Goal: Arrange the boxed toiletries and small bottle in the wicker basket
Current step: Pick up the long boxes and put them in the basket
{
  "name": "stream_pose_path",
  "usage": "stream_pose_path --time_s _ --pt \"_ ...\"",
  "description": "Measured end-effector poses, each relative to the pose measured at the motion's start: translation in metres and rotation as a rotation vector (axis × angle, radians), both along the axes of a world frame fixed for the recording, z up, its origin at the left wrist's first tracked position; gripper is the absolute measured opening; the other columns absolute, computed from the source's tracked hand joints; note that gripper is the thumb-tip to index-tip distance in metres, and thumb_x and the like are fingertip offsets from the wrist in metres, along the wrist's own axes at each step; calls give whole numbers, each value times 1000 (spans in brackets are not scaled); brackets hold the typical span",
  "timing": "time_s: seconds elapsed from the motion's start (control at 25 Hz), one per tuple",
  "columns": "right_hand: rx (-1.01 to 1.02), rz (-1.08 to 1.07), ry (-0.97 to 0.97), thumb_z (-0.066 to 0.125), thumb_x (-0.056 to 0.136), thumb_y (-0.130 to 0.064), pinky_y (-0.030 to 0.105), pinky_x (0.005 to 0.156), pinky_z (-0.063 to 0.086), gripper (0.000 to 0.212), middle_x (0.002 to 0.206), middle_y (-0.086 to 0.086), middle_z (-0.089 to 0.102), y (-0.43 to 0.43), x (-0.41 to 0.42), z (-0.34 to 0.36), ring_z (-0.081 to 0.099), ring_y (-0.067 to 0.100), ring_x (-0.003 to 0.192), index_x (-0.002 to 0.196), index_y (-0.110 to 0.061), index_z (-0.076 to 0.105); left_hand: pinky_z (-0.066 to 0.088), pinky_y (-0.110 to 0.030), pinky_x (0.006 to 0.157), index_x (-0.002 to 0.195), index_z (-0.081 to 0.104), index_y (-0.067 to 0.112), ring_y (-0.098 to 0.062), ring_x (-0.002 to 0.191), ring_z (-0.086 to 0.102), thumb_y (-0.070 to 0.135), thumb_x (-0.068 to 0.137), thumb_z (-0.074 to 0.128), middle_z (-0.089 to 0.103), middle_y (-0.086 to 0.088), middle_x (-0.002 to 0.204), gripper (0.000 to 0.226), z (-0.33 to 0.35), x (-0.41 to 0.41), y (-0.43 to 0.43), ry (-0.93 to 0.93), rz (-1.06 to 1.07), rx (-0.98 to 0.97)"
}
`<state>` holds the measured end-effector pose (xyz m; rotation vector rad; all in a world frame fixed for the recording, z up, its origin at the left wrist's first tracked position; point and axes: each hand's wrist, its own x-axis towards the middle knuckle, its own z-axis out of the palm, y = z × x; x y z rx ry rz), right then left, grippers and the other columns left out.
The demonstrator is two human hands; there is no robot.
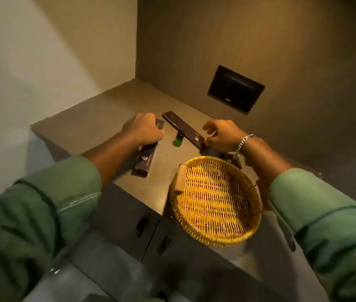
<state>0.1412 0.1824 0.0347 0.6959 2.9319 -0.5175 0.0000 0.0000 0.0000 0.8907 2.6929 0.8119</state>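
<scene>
A round wicker basket [216, 201] with a wooden handle sits at the counter's front edge, nothing inside it. My left hand [143, 128] rests curled over a long dark brown box [145, 160] lying left of the basket. A second long dark box [183, 129] lies diagonally behind the basket. My right hand [225, 135] pinches that box's near end with thumb and fingers. A small green bottle [178, 140] with a dark cap stands between the two boxes. Another dark box [231, 159] peeks out under my right wrist, mostly hidden.
The beige counter [98, 118] fills a corner, with walls at the left and back. A dark panel [236, 91] is set into the back wall. Grey cabinet fronts [129, 223] with cut-out pulls run below the counter edge.
</scene>
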Motion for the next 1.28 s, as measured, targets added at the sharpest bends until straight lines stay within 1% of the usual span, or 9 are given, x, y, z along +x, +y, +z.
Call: stream_pose_path --time_s 0.28,0.44,0.56,0.64,0.72,0.92,1.0,1.12,1.28 --pt "20 -42 -68 75 76 -28 30 72 52 51 115 13 63 7 -45 -31 59 26 96 120 -14 52 55 -37 66 105 51 14 -23 78 57 31 78 70 53 -6 84 36 0 -19 23 -83 -26 -195" --pt "83 -56 7 77 73 -27 25 60 48 56 110 11 65 9 -39 -19 61 22 88 122 -19 51 50 -25 58 112 53 15 -18 79 56 29 74 75 55 -2 97 46 41 -30 22 -1 0 76" --pt "92 -157 182 80 70 -32 36 68 57 56 104 10 67 1 -12 7 63 23 86 118 -20 53 50 -25 58 119 56 15 -19 82 55 35 66 75 60 -4 102 60 92 -18 23 143 -76 256" --pt "59 -224 270 81 68 -35 43 74 58 63 103 9 67 -11 18 22 64 24 87 122 -20 52 57 -29 47 121 54 19 -23 81 62 36 62 74 62 -5 106 64 115 1 20 97 -148 364" --pt "13 -273 295 82 65 -38 41 71 58 75 98 5 66 -24 53 32 63 22 84 129 -25 46 51 -23 34 116 53 20 -19 72 63 34 63 77 60 -2 101 60 120 28 18 42 -249 410" --pt "-69 -387 218 82 67 -32 13 41 44 92 78 -13 53 -61 130 21 57 8 64 141 -30 26 42 -19 56 115 49 20 -15 84 56 36 65 79 57 3 97 60 74 85 19 43 -303 279" --pt "-26 -416 180 81 67 -34 16 46 49 90 76 -13 54 -72 145 8 59 9 64 139 -29 27 50 -26 63 120 46 19 -21 92 59 34 68 79 59 -3 106 64 54 97 24 7 -321 204" --pt "43 -439 107 79 70 -39 36 64 58 80 91 0 65 -84 153 -3 65 19 77 132 -27 31 55 -37 71 120 44 17 -28 93 61 32 70 79 61 -10 107 63 38 102 32 52 -327 65" --pt "138 -439 20 75 74 -35 38 69 55 63 106 9 63 -100 152 -10 63 28 90 123 -22 38 55 -39 71 120 44 17 -25 87 59 39 71 77 59 -8 103 63 21 102 30 37 -327 -36"
